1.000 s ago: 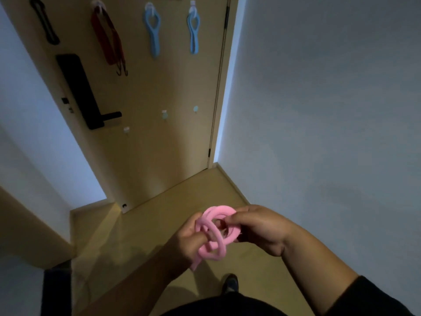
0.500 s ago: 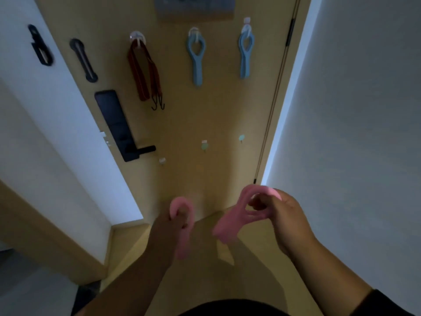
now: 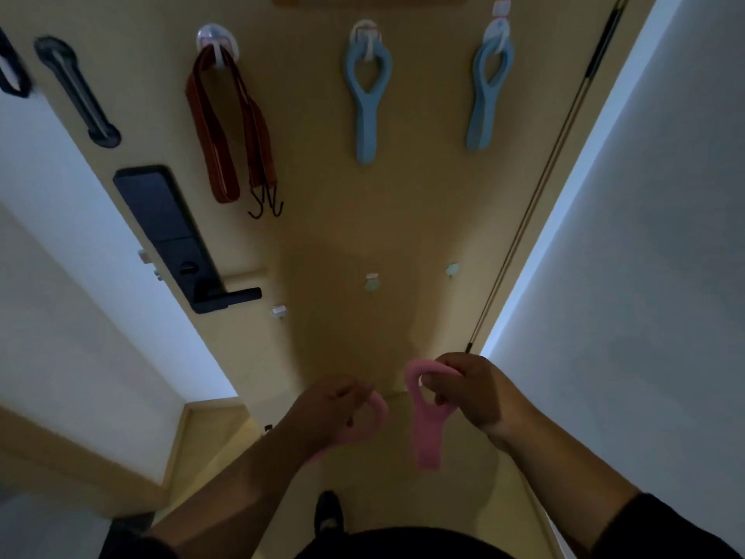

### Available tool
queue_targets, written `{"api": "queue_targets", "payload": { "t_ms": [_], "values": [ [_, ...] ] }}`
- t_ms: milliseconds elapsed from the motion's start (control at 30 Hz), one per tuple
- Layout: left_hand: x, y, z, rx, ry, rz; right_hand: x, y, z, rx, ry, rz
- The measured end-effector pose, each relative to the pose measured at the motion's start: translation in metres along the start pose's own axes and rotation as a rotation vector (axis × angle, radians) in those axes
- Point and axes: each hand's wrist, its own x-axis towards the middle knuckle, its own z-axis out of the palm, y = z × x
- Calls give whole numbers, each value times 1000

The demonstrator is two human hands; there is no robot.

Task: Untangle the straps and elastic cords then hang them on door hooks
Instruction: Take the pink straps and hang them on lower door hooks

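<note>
The left hand (image 3: 326, 409) grips one pink strap (image 3: 373, 417) at 6 o'clock; the right hand (image 3: 473, 391), fingers curled, holds another pink strap (image 3: 425, 433) hanging apart, below the door (image 3: 322, 244) hooks.

Dim, soft blur, warped edges

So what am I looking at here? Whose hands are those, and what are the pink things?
The camera sits on a person's head, looking down at their own hands in front of a door. There is no robot. The left hand holds one pink loop, and the right hand holds another pink loop. On the door's top hooks hang a red elastic cord and two blue loops. Lower down are three small bare hooks. The dark bar is the door handle.
</note>
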Motion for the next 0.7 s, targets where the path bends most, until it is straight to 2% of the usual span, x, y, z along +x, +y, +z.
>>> {"api": "queue_targets", "payload": {
  "t_ms": [167,333,533,700],
  "values": [
    [97,9,-31,182,-62,121,82,0,13,-22,-52,91],
    [182,17,-57,364,-303,179,163,-1,18,-57,-96,121],
    [253,8,-55,568,-266,191,233,15,14,-141,-152,138],
    [302,-6,-46,591,-148,60,291,58,1,-162,-226,160]
  ]
}}
